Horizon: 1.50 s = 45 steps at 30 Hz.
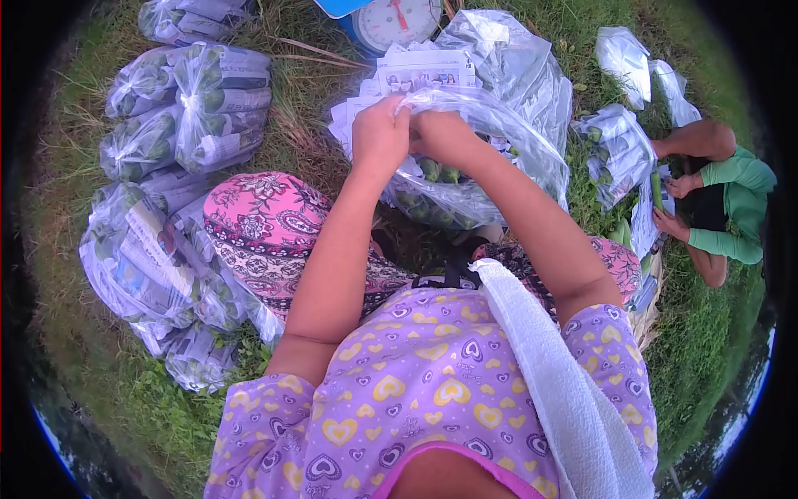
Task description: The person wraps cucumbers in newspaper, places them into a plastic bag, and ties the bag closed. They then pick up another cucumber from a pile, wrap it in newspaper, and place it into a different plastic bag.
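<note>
Between my knees stands a large clear plastic bag (532, 158) with several green vegetables (449, 175) in its lower part. My left hand (381, 135) is closed on the bag's rim, fingertips pinching the plastic. Right beside it, my right hand (445, 137) is also closed on the gathered rim, its fingers partly hidden behind the hand. Just beyond both hands lies a stack of newspaper sheets (426, 70). More clear plastic (507, 50) is spread behind the bag on the right.
Several filled bags with newspaper-wrapped green vegetables (223, 108) lie on the grass at left. A blue dial scale (395, 23) stands at the top. On the right, a person in a green top (744, 200) holds a long green vegetable (657, 191) over newspaper, near another filled bag (617, 154).
</note>
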Tool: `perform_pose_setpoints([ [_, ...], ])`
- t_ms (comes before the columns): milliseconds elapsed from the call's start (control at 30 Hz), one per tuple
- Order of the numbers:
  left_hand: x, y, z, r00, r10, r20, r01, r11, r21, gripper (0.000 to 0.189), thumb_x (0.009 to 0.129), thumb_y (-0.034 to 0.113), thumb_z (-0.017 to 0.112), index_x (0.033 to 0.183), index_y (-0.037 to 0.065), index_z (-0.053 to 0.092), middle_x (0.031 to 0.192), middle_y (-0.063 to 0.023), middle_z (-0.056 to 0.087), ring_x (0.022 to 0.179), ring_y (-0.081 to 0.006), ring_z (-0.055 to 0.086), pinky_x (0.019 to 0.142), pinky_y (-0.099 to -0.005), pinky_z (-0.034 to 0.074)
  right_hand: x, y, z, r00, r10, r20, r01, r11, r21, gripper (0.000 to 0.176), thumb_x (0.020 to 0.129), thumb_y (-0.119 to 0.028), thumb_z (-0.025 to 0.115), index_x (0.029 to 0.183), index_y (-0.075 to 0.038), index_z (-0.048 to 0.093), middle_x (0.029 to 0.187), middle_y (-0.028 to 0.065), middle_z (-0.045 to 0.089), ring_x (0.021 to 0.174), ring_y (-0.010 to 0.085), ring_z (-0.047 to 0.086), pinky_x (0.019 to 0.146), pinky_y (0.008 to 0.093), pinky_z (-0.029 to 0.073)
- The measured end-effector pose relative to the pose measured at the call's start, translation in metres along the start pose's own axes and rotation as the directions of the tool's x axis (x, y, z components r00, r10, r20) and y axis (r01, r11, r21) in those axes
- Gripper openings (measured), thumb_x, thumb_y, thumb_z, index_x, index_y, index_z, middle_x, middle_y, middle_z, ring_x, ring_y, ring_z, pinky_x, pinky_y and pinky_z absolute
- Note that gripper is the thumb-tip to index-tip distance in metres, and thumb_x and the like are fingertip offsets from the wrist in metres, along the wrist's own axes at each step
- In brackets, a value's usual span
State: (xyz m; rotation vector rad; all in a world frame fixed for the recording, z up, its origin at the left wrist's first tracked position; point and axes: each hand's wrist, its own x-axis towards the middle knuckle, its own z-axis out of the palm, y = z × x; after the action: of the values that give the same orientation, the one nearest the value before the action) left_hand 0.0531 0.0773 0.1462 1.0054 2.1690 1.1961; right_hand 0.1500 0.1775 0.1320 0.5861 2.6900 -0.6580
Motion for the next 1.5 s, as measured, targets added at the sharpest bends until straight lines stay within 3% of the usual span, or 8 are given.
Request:
perform_pose_setpoints([
  [133,0.002,-0.004,-0.002,1.0,-0.002,-0.006,0.003,1.0,0.027,0.026,0.084,0.019,0.055,0.1,0.0,0.063,0.082,-0.0216,0.064,0.077,-0.0331,0.063,0.069,-0.0366,0.048,0.022,-0.012,-0.005,0.996,0.057,0.072,-0.044,0.984,-0.172,0.034,0.07,-0.026,0.071,0.095,-0.004,0.064,0.089,0.0141,0.066,0.084,0.0281,0.065,0.073,0.0391,0.05],
  [800,-0.003,-0.007,0.005,0.996,0.091,-0.019,-0.09,0.994,0.055,0.028,0.083,0.02,0.058,0.099,-0.002,0.063,0.079,-0.0233,0.063,0.072,-0.0302,0.064,0.067,-0.0347,0.048,0.041,-0.008,0.058,0.985,0.171,-0.027,-0.173,0.978,-0.116,0.02,0.08,-0.013,0.054,0.095,-0.005,0.065,0.096,0.0132,0.066,0.086,0.028,0.066,0.07,0.038,0.053],
  [1033,-0.004,0.003,-0.006,0.974,0.011,0.226,-0.043,0.989,0.14,0.026,0.082,0.026,0.056,0.088,0.002,0.063,0.075,-0.0244,0.06,0.075,-0.0408,0.058,0.069,-0.0455,0.044,0.008,-0.005,0.054,0.987,0.16,0.018,-0.16,0.987,0.011,0.026,0.077,-0.014,0.059,0.1,-0.004,0.063,0.095,0.0161,0.065,0.083,0.0316,0.065,0.069,0.0402,0.052],
  [1067,-0.002,0.004,-0.01,0.956,-0.119,0.269,0.056,0.971,0.231,0.024,0.078,0.026,0.06,0.09,0.005,0.065,0.084,-0.0211,0.062,0.081,-0.0374,0.059,0.072,-0.0439,0.045,-0.014,-0.01,0.052,0.966,0.199,-0.167,-0.176,0.974,0.146,0.033,0.073,-0.021,0.066,0.102,-0.005,0.063,0.098,0.0156,0.063,0.087,0.0321,0.062,0.074,0.0401,0.05],
  [1167,-0.008,0.004,-0.009,0.993,0.078,0.09,-0.106,0.921,0.376,0.028,0.073,0.026,0.067,0.097,0.012,0.065,0.102,-0.015,0.059,0.095,-0.0325,0.055,0.079,-0.0413,0.045,-0.09,-0.024,0.033,0.83,0.179,-0.528,-0.096,0.979,0.181,0.047,0.07,-0.032,0.071,0.107,-0.004,0.061,0.099,0.0131,0.062,0.099,0.0296,0.056,0.09,0.0419,0.04],
  [1200,-0.008,0.01,-0.008,0.985,0.135,0.106,-0.169,0.866,0.471,0.05,0.069,0.029,0.071,0.114,0.013,0.058,0.113,-0.0122,0.054,0.106,-0.0301,0.051,0.086,-0.0382,0.043,-0.113,-0.026,0.033,0.806,0.167,-0.568,-0.109,0.985,0.135,0.05,0.07,-0.034,0.071,0.109,-0.004,0.06,0.1,0.0127,0.062,0.101,0.029,0.054,0.094,0.0432,0.036],
  [1400,0.005,0.048,0.061,0.802,0.495,0.334,-0.594,0.6,0.536,0.064,0.071,0.031,0.071,0.126,0.012,0.046,0.112,-0.0122,0.057,0.105,-0.0306,0.053,0.087,-0.0401,0.043,-0.174,-0.038,0.07,0.845,0.318,-0.43,-0.319,0.945,0.072,0.043,0.072,-0.034,0.069,0.103,-0.005,0.062,0.09,0.0125,0.064,0.09,0.03,0.06,0.088,0.044,0.041],
  [1500,0.018,0.051,0.106,0.741,0.154,0.654,-0.588,0.619,0.52,0.044,0.077,0.029,0.064,0.115,0.009,0.056,0.1,-0.0133,0.063,0.096,-0.0299,0.059,0.081,-0.0396,0.046,-0.184,-0.032,0.074,0.903,0.398,-0.16,-0.352,0.901,0.254,0.029,0.073,-0.031,0.068,0.088,-0.007,0.066,0.077,0.0143,0.064,0.076,0.0317,0.063,0.075,0.0432,0.047],
])
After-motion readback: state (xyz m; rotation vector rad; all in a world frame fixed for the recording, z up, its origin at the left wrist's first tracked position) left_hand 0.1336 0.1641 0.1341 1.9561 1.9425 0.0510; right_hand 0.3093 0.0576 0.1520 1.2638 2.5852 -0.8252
